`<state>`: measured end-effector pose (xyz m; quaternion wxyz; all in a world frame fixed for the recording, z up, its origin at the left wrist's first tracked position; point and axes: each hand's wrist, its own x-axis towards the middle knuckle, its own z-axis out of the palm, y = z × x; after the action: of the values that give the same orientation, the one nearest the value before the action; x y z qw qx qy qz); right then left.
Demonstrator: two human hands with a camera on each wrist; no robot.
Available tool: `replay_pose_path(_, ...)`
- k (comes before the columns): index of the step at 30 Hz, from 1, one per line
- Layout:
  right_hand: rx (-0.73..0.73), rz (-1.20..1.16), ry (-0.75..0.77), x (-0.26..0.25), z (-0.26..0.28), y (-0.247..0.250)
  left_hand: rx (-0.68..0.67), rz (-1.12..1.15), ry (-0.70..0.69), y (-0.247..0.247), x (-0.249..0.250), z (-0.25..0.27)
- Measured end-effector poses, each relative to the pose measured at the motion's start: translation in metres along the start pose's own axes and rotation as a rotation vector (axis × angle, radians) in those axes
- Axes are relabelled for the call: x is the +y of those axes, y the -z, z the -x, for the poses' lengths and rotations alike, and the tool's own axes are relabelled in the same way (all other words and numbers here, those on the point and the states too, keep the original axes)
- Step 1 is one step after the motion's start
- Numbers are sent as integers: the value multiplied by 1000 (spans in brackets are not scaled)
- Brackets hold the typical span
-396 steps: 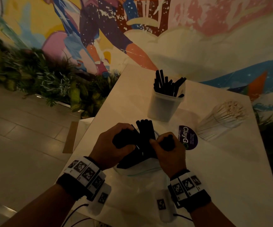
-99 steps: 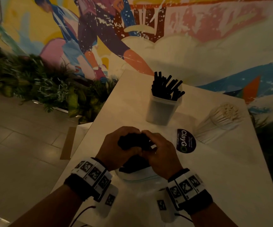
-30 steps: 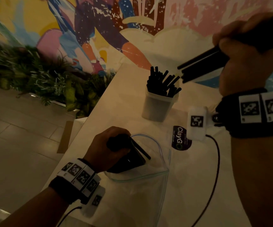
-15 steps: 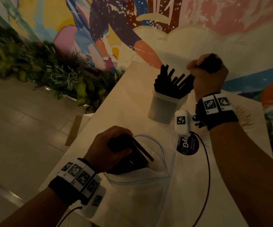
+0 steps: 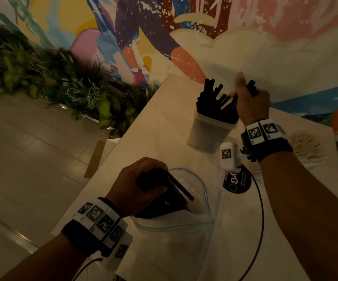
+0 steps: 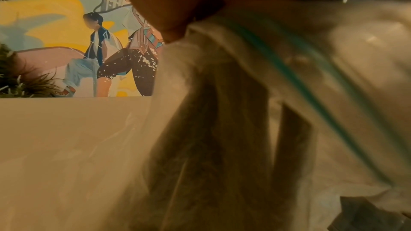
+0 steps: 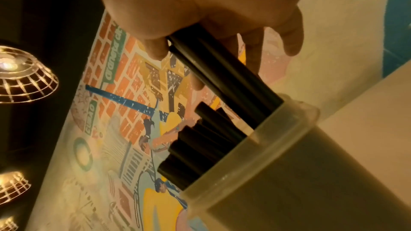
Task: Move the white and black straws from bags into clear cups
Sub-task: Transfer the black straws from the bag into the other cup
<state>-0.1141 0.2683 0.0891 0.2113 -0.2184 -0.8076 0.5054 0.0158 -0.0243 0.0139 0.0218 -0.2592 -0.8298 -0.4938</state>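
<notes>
Since half a second back, right hand (image 5: 252, 104) has dropped its bundle of black straws (image 7: 224, 78) into the cup (image 5: 208, 134). Nearest me, left hand (image 5: 137, 189) is wrapped around the rest of the black ones (image 5: 172, 195), poking out of the zip bag (image 5: 176, 234) mouth and pointing toward 4 o'clock. Farther out at 1 o'clock the right hand's fingers are loosening, but the bundle sits against the palm, slanted, lower ends past the rim. White straws (image 5: 306, 147) lie off at 2 o'clock. Right hand's closest to the cup, so I'd guess letting go comes next.
</notes>
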Motion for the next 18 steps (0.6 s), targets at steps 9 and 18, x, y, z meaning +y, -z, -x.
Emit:
replay_pose_path(9, -84, 386, -40, 17, -3, -5, 1, 1, -1, 1, 0, 2)
replay_pose_path(18, -80, 723, 488, 20, -9, -20, 1, 6, 4, 0, -3, 0)
